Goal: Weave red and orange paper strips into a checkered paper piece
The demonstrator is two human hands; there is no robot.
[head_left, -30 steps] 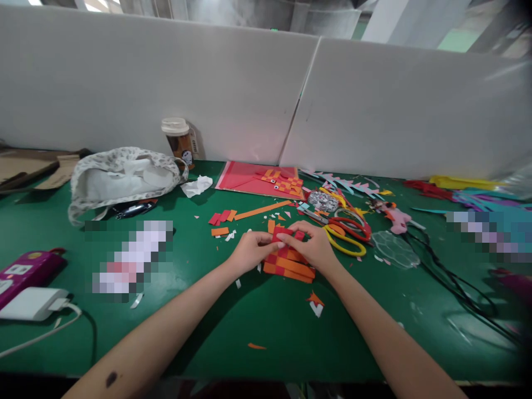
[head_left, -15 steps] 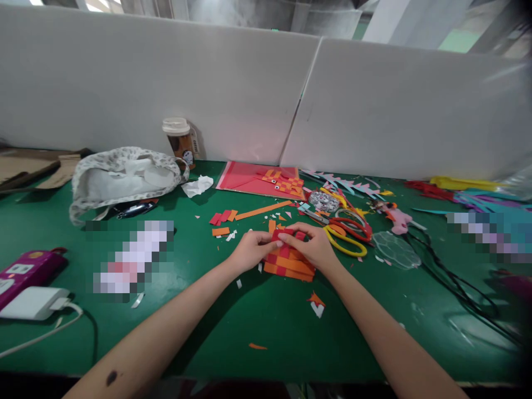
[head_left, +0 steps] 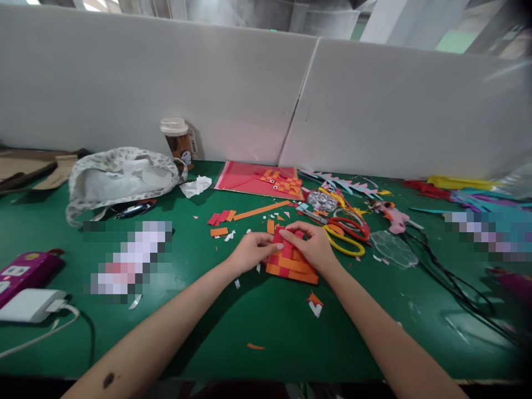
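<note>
Paper strips (head_left: 293, 267), red and orange, woven checkerwise.

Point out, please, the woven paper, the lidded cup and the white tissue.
Woven paper (head_left: 295, 266), head view: on its orange part.
Lidded cup (head_left: 178, 145), head view: on its body.
White tissue (head_left: 196, 187), head view: on its crumpled middle.

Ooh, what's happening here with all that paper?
Someone's left-hand grip and right-hand grip are both on woven red-and-orange paper at the green table. Paper scraps lie around it. Yellow-handled scissors lie to the right, and checkered paper with googly eyes lies farther back on a red sheet.
</note>
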